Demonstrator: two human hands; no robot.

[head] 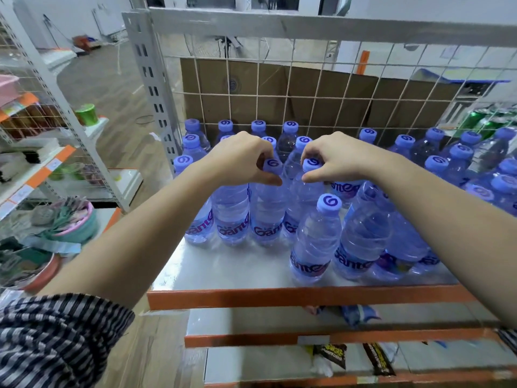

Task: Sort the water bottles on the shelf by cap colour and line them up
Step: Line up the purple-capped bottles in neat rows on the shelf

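Storeroom with a pale wood-look floor and white walls. At centre, a metal shelf with an orange front edge, backed by a white wire grid. Behind the grid, in the upper middle of the frame, a brown cardboard box. Along the left edge, a second rack loaded with baskets and packets.

On the shelf, water bottles with purple caps, crowded in rows from the centre out to the right edge, the nearer ones showing purple labels. At bottom left, a striped sleeve. Two bare forearms reaching up to the middle of the frame.

Left hand with fingers curled downward, pinching the cap of the left bottle between thumb and fingertips. Right hand curled the same way, pinching the cap of the right bottle. Both pinched bottles side by side and touching, just left of centre. Base of the right one hidden, so resting or lifted cannot be told.

Just right of them and nearer the front edge, a front bottle, clear of both hands. In the upper right, behind the grid, green cans.
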